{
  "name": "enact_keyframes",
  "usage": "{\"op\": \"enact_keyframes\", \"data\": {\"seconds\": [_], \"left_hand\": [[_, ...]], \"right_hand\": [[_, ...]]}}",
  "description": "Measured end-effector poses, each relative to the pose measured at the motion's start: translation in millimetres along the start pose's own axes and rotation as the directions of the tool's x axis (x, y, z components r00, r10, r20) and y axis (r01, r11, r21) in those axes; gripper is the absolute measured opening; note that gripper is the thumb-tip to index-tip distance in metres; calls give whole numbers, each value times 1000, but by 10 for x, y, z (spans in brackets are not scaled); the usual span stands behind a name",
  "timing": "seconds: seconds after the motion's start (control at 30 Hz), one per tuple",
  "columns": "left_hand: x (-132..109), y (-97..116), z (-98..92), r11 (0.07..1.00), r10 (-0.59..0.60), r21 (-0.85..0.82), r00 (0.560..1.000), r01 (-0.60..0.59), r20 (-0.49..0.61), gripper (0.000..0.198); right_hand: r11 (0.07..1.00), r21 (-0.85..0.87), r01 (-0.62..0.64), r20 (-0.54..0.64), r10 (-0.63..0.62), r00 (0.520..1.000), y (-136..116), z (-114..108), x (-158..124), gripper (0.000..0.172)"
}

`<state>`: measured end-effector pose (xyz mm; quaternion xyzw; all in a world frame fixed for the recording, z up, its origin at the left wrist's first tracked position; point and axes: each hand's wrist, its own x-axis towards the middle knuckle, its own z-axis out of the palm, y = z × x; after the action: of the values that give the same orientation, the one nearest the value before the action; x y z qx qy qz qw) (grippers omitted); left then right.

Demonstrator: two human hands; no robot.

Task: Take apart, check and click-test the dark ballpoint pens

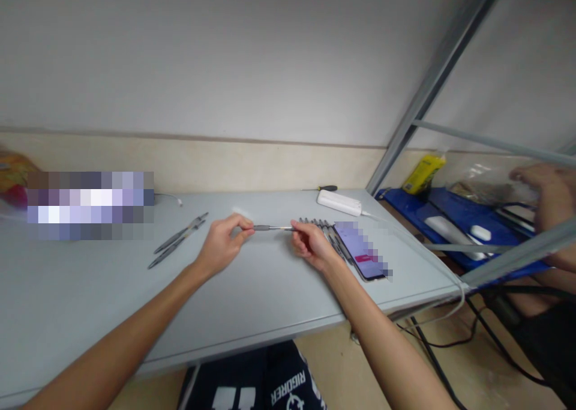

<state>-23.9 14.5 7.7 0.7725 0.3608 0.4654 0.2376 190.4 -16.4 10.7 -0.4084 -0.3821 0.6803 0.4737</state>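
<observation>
A slim grey pen (269, 227) is held level above the table between my two hands. My left hand (225, 239) pinches its left end between thumb and fingertips. The right end is in the closed fingers of my right hand (312, 245), which hide that part. Toward the right the pen looks thinner and lighter. Two grey pens (177, 239) lie slanted on the table to the left of my left hand. Just beyond my right hand several similar pens (333, 237) lie side by side, partly covered by it.
A phone (362, 254) lies beside the row of pens on the grey table (252, 308). Behind it are a white power strip (339, 203) with a cable and a small screwdriver (327, 188). A metal frame post (418, 116) rises at right; another person's arm (551, 212) is beyond it.
</observation>
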Motion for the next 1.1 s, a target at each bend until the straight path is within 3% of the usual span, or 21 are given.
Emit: {"op": "enact_keyframes", "data": {"seconds": [0.2, 0.37, 0.53, 0.63, 0.77, 0.9, 1.1], "left_hand": [[-8, -50, 36, 997, -69, -33, 998, 69, 4, 13], [22, -139, 21, 949, -230, -222, 973, 226, 10, 21], [23, -176, -2, 940, -253, -233, 967, 249, 15, 22], [3, -136, -1, 986, -144, -86, 989, 141, -34, 15], [-17, -28, -3, 987, 129, 98, 991, -126, -24, 9], [-32, 34, -30, 913, 372, 179, 928, -367, 5, 15], [-97, -16, -84, 806, 507, 262, 848, -531, 157, 17]], "right_hand": [[989, -65, 131, -92, -137, 986, 12, 37, 2, 37], [913, -236, 333, -177, -377, 909, 32, 77, 6, 37], [882, -325, 340, -189, -413, 891, 49, 84, 17, 28], [910, -303, 281, -226, -356, 907, 50, 72, 17, 29], [981, -136, 136, -221, -164, 961, 26, 26, 21, 31], [996, 83, 39, -115, -30, 993, -9, -20, 31, 30], [974, 223, -34, -81, 53, 995, -32, -41, 34, 28]]}}
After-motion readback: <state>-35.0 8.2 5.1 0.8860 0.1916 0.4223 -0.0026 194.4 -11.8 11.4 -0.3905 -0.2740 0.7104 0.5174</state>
